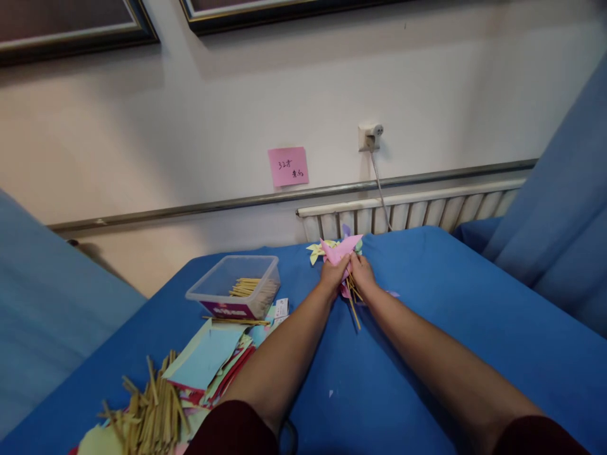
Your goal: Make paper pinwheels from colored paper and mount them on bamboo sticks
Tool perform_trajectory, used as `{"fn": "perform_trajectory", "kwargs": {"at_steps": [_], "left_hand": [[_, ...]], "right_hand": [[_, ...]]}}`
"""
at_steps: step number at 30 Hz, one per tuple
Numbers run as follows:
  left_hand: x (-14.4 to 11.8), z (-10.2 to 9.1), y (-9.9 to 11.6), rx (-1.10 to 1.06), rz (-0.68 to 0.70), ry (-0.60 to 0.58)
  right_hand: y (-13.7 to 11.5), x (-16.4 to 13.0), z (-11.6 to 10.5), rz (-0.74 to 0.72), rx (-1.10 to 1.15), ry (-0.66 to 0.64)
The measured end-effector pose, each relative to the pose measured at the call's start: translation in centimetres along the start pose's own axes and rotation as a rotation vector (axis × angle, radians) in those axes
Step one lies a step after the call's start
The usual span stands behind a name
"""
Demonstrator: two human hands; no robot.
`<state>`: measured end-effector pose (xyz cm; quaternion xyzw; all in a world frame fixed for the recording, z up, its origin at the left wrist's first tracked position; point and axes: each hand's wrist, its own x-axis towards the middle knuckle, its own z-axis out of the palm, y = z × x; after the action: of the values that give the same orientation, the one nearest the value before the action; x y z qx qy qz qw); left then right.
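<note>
Near the far edge of the table, a pink paper pinwheel is between my two hands. My left hand is closed on its left side, thumb toward the middle. My right hand pinches it from the right, close beside the left thumb. A yellow pinwheel shows just beyond, with purple and green paper peeking out behind the pink one. Thin wooden sticks point down toward me from below my hands. Whether my fingers also grip these sticks is hidden.
On the blue-covered table, a clear plastic box holds several sticks. Nearer me lie stacked coloured paper sheets and a heap of loose sticks. A radiator and a wall stand behind; blue curtains hang at both sides.
</note>
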<state>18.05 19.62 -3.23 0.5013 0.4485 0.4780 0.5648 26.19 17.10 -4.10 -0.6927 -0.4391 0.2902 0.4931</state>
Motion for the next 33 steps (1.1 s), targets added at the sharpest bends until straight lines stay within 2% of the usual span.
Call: {"fn": "perform_trajectory", "kwargs": {"at_steps": [6, 10, 13, 15, 17, 20, 22, 24, 27, 30, 32, 33], "left_hand": [[-3.7, -1.2, 3.0, 0.102, 0.136, 0.060], [-7.8, -2.4, 4.7, 0.149, 0.157, 0.103], [-11.8, -4.1, 6.7, 0.151, 0.179, 0.135], [-15.2, -6.0, 8.6, 0.145, 0.241, 0.149], [-19.3, -8.6, 10.7, 0.139, 0.320, 0.168], [-26.6, -13.8, 13.4, 0.189, 0.372, 0.270], [-31.9, -17.8, 14.3, 0.264, 0.346, 0.358], [-37.3, -21.8, 14.4, 0.307, 0.313, 0.489], [-45.0, -27.1, 13.1, 0.376, 0.256, 0.730], [-51.9, -31.1, 10.0, 0.415, 0.135, 0.958], [-55.9, -32.7, 7.1, 0.406, 0.006, 1.078], [-57.6, -33.2, 5.4, 0.372, -0.076, 1.093]], "right_hand": [[-2.5, -4.3, -0.6, -0.078, 0.116, 0.120], [-4.1, -8.4, -1.0, -0.101, 0.163, 0.143], [-6.1, -12.5, -1.3, -0.168, 0.214, 0.153], [-8.0, -15.9, -1.1, -0.304, 0.331, 0.137], [-10.1, -19.9, -0.5, -0.407, 0.422, 0.064], [-13.0, -26.9, 1.4, -0.491, 0.491, -0.096], [-14.4, -31.9, 3.4, -0.539, 0.515, -0.213], [-15.2, -36.9, 5.7, -0.580, 0.536, -0.344], [-15.1, -44.3, 9.7, -0.631, 0.532, -0.552], [-13.4, -51.2, 13.4, -0.602, 0.495, -0.743], [-11.5, -55.2, 15.5, -0.565, 0.416, -0.861], [-10.3, -57.0, 16.4, -0.532, 0.353, -0.913]]}}
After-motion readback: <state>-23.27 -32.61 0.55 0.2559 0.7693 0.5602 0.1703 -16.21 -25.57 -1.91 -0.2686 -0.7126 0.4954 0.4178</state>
